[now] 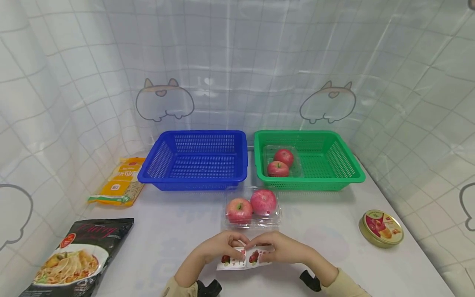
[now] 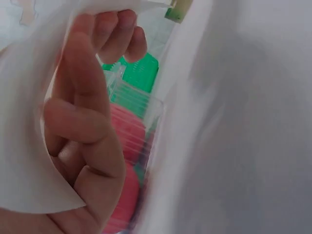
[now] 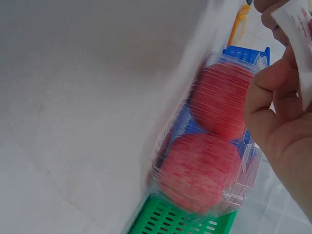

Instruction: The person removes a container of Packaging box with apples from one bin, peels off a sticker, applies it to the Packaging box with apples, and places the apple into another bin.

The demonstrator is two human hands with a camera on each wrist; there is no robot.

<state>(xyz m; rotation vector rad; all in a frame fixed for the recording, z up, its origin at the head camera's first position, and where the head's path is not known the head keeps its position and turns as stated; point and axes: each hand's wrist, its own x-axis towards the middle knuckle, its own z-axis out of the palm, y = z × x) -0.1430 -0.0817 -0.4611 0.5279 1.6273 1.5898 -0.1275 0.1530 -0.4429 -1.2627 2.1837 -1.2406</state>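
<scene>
Both hands meet near the table's front edge and pinch a small white label [image 1: 243, 260] printed with red fruit pictures. My left hand [image 1: 231, 245] holds its left half and my right hand [image 1: 265, 247] its right half. In the left wrist view the curled fingers of the left hand [image 2: 87, 126] grip the white label [image 2: 24, 146]. The right wrist view shows the right hand [image 3: 278, 112] with the label [image 3: 297, 29] at the top corner. Just beyond the hands sits a clear clamshell with two red apples [image 1: 252, 204], closed.
An empty blue basket [image 1: 193, 181] and a green basket [image 1: 349, 175] stand side by side at the back; the green one holds another clamshell of two apples [image 1: 281, 163]. A yellow noodle packet [image 1: 120, 181], a black pasta bag [image 1: 79, 255] and a round tin [image 1: 381, 228] lie around.
</scene>
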